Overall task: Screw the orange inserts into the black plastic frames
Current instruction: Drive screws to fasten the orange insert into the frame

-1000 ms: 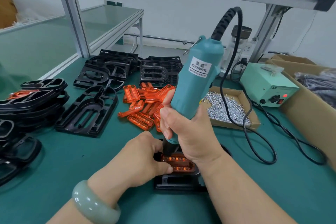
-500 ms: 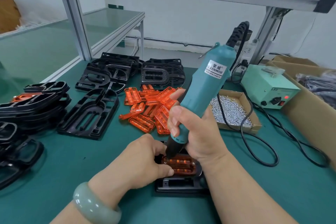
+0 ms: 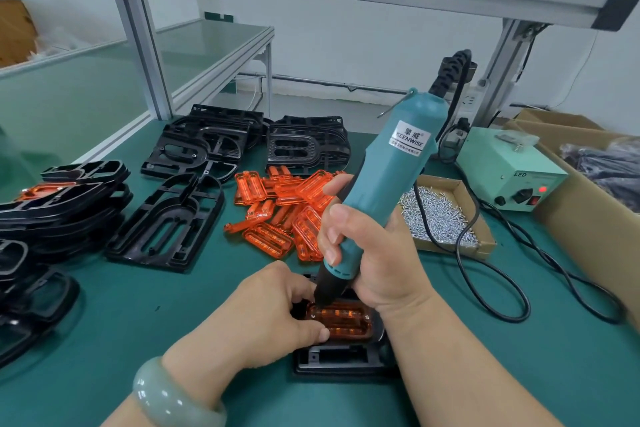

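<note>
A black plastic frame (image 3: pixel 341 359) lies flat on the green mat near me, with an orange insert (image 3: pixel 343 321) seated in it. My left hand (image 3: pixel 268 317) grips the frame's left side, the thumb pressed on the insert's edge. My right hand (image 3: pixel 367 253) holds a teal electric screwdriver (image 3: pixel 388 180), tilted to the right, its black tip down on the insert's upper left corner. Loose orange inserts (image 3: pixel 280 211) are piled just behind. Empty black frames (image 3: pixel 169 222) lie to the left and at the back.
A cardboard tray of small silver screws (image 3: pixel 438 215) sits right of the screwdriver. Behind it stands a green power supply box (image 3: pixel 509 170), its black cable (image 3: pixel 491 288) looping over the mat. A stack of frames (image 3: pixel 62 198) is at far left. Cardboard boxes (image 3: pixel 588 218) line the right edge.
The screwdriver has tilted further to the right, and its tip has shifted to the insert's upper left corner. My left hand stays on the frame.
</note>
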`<action>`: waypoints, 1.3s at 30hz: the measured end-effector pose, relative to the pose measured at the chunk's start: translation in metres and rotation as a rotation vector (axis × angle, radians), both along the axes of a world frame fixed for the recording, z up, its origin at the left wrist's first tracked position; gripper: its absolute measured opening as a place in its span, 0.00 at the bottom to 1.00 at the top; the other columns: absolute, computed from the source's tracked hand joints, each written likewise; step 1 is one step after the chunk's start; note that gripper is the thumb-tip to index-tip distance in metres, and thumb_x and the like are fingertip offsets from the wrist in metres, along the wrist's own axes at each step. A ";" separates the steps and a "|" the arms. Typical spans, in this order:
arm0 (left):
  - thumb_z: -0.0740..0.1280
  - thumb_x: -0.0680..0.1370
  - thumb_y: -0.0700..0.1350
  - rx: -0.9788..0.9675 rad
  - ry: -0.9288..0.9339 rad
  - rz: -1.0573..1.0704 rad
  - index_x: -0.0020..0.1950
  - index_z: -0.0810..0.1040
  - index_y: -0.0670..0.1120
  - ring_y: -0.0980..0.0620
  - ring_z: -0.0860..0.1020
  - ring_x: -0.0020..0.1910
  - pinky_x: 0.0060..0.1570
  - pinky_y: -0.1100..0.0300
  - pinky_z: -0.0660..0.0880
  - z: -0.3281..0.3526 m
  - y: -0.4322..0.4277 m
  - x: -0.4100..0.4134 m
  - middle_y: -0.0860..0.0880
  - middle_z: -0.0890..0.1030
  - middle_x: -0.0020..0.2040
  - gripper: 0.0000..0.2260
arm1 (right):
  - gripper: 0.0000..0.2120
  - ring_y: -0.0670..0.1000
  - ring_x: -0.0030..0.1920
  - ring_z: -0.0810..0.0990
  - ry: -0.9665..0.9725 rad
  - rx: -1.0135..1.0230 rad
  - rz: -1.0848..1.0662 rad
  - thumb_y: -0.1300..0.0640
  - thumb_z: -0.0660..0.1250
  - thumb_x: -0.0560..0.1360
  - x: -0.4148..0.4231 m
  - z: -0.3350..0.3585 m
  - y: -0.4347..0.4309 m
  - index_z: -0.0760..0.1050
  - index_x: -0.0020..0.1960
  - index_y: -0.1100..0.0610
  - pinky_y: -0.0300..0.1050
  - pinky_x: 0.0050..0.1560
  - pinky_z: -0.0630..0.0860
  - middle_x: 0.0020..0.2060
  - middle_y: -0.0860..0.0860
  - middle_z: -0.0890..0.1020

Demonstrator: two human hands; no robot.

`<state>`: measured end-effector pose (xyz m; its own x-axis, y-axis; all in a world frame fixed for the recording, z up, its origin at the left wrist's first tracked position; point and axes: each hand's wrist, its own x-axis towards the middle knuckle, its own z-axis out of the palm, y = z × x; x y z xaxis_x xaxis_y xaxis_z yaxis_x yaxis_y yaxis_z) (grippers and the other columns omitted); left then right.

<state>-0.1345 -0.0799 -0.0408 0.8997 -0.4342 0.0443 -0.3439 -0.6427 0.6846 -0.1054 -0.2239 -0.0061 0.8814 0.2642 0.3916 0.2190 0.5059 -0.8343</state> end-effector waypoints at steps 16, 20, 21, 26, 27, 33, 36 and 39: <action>0.75 0.66 0.55 0.027 0.028 0.054 0.32 0.70 0.77 0.64 0.74 0.40 0.34 0.73 0.67 -0.002 0.001 0.002 0.58 0.74 0.38 0.17 | 0.10 0.48 0.22 0.68 0.023 0.015 0.028 0.58 0.68 0.67 0.000 0.002 -0.001 0.77 0.48 0.57 0.39 0.27 0.68 0.26 0.51 0.71; 0.75 0.66 0.53 -0.013 0.055 0.018 0.34 0.72 0.75 0.66 0.71 0.45 0.40 0.75 0.69 -0.002 0.001 0.000 0.73 0.73 0.44 0.17 | 0.08 0.48 0.21 0.68 0.032 -0.005 0.073 0.57 0.68 0.65 0.003 0.005 -0.002 0.79 0.45 0.54 0.39 0.27 0.67 0.25 0.51 0.70; 0.75 0.67 0.53 -0.017 0.059 0.012 0.34 0.72 0.76 0.66 0.71 0.45 0.41 0.76 0.69 -0.001 0.002 0.000 0.75 0.71 0.44 0.18 | 0.08 0.48 0.21 0.68 0.036 -0.005 0.085 0.57 0.68 0.65 0.004 0.006 -0.002 0.79 0.44 0.54 0.39 0.27 0.67 0.25 0.51 0.70; 0.75 0.67 0.55 0.010 0.050 0.047 0.34 0.72 0.75 0.62 0.74 0.42 0.39 0.70 0.71 -0.003 0.002 0.001 0.58 0.74 0.41 0.15 | 0.08 0.48 0.21 0.69 0.017 0.012 0.091 0.58 0.68 0.67 0.005 0.001 -0.003 0.78 0.46 0.56 0.39 0.28 0.68 0.26 0.50 0.71; 0.74 0.67 0.56 0.014 0.052 0.050 0.38 0.74 0.74 0.61 0.74 0.43 0.42 0.67 0.73 -0.003 0.002 0.000 0.58 0.73 0.43 0.13 | 0.09 0.48 0.21 0.69 0.012 0.025 0.084 0.58 0.67 0.67 0.005 0.000 -0.004 0.78 0.47 0.56 0.39 0.29 0.69 0.26 0.50 0.71; 0.74 0.67 0.56 0.016 0.077 0.053 0.43 0.77 0.70 0.59 0.73 0.45 0.48 0.62 0.73 -0.002 0.001 0.001 0.55 0.71 0.46 0.10 | 0.08 0.47 0.21 0.70 -0.009 0.064 0.093 0.59 0.67 0.67 0.006 -0.004 -0.007 0.79 0.47 0.54 0.39 0.29 0.68 0.26 0.50 0.72; 0.74 0.68 0.55 0.055 0.048 0.045 0.32 0.71 0.76 0.59 0.73 0.43 0.42 0.66 0.70 0.000 0.000 0.002 0.56 0.71 0.44 0.17 | 0.13 0.46 0.21 0.70 -0.048 0.077 0.175 0.56 0.76 0.65 0.008 0.002 -0.005 0.79 0.48 0.55 0.38 0.29 0.68 0.26 0.49 0.72; 0.75 0.67 0.56 0.053 0.075 0.082 0.45 0.77 0.70 0.62 0.72 0.44 0.45 0.69 0.68 -0.004 0.000 0.002 0.58 0.70 0.45 0.11 | 0.14 0.45 0.22 0.71 -0.088 0.126 0.209 0.51 0.77 0.66 0.014 0.018 -0.010 0.79 0.49 0.55 0.38 0.28 0.64 0.27 0.48 0.73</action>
<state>-0.1323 -0.0794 -0.0448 0.9322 -0.3591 -0.0458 -0.2378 -0.7027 0.6705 -0.0917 -0.2336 0.0118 0.7736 0.3814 0.5061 0.1680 0.6466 -0.7441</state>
